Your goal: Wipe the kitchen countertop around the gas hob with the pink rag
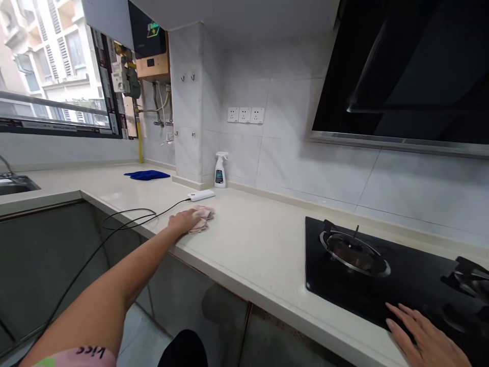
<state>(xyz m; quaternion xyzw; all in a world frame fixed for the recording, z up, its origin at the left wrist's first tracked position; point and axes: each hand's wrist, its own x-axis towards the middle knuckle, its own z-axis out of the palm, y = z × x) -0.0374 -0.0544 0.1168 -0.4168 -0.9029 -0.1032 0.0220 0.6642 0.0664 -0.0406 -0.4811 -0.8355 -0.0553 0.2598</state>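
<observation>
Head view: the left hand [186,220], at the end of a long outstretched arm, lies palm-down with fingers spread flat over a crumpled pink cloth [202,218] near the middle of the frame, on the pale stone desk [248,244]. It presses the cloth rather than gripping it, and most of the fabric bunches out past the fingertips. The cloth looks soft, light and limp; it should slide easily on the smooth polished surface and would fold wherever it is pinched, so a flat palm on top or a gather of its bunched middle suits it best.

The right hand [418,334], at the lower right, rests open and empty, fingers loosely spread on the glossy black glass gas hob [382,285], below the round metal burner [355,252].

Just behind the cloth lies a small white oblong device [201,195] with a thin black cable [130,219] looping off the desk edge. Further back stand a white spray bottle [220,171] against the tiled wall and a folded blue cloth [147,175] towards the window at the upper left.
</observation>
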